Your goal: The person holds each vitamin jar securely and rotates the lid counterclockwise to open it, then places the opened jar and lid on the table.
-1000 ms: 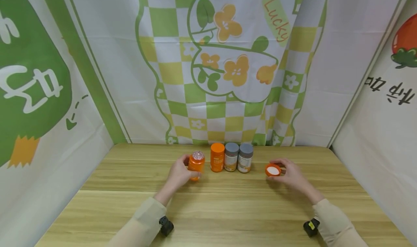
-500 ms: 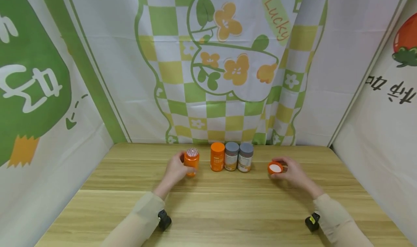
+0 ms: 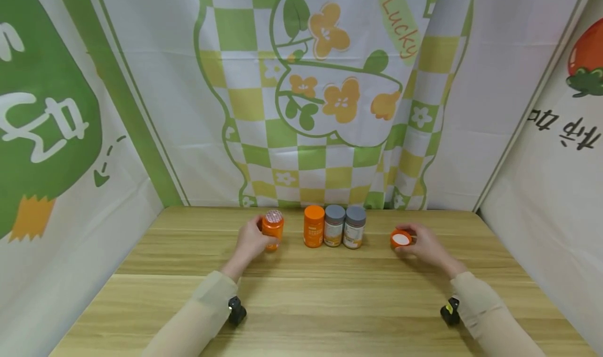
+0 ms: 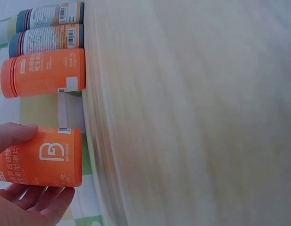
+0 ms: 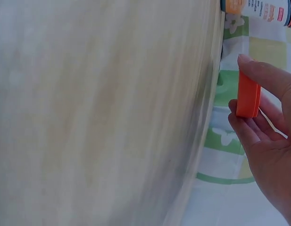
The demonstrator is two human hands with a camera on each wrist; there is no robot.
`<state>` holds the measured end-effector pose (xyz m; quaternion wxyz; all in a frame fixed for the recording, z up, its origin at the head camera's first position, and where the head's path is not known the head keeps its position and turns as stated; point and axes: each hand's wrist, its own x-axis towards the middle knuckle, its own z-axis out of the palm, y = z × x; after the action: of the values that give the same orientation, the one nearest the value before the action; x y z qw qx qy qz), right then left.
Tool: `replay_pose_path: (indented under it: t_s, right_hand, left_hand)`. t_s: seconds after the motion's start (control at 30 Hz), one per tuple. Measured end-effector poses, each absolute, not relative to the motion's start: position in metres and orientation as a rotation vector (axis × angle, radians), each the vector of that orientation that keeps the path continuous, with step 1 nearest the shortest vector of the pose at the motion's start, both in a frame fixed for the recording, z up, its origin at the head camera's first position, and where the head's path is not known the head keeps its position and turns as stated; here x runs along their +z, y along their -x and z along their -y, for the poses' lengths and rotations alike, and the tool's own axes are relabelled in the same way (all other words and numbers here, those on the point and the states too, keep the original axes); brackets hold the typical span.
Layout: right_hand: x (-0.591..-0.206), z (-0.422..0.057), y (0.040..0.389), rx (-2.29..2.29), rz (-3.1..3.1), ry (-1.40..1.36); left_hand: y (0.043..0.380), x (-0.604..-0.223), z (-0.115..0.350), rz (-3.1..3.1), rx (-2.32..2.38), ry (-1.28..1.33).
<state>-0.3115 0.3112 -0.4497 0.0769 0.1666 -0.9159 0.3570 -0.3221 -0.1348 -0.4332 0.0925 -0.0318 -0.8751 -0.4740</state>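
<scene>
My left hand (image 3: 251,240) grips an orange bottle (image 4: 46,157) around its side, thumb on one face and fingers on the other. The bottle has no cap on, and a silvery patterned seal (image 3: 274,216) covers its mouth. In the left wrist view its base stands close over the wooden table. On the right, my right hand (image 3: 422,244) pinches an orange cap (image 5: 248,94) by its edge between thumb and fingers. The cap's white inner face (image 3: 401,240) is turned up in the head view. A capped orange bottle (image 3: 313,227) stands between the hands, nearer the left one.
Two grey-capped bottles (image 3: 334,226) stand in a row right beside the capped orange bottle near the table's back edge. The wooden table (image 3: 330,304) reaches back to a green and white checked cloth (image 3: 306,176). Printed cloth walls rise on both sides.
My left hand has carried the uncapped bottle a little left and back, away from the row. My right hand has shifted slightly right and back with the cap.
</scene>
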Motion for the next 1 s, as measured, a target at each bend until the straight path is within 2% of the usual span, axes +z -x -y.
replay_pose_path:
  t_s: [1.0]
  right_hand:
    - [-0.454, -0.331, 0.322, 0.929, 2.801, -0.432]
  left_hand:
    - [0.339, -0.437, 0.158, 2.633, -1.364, -0.03]
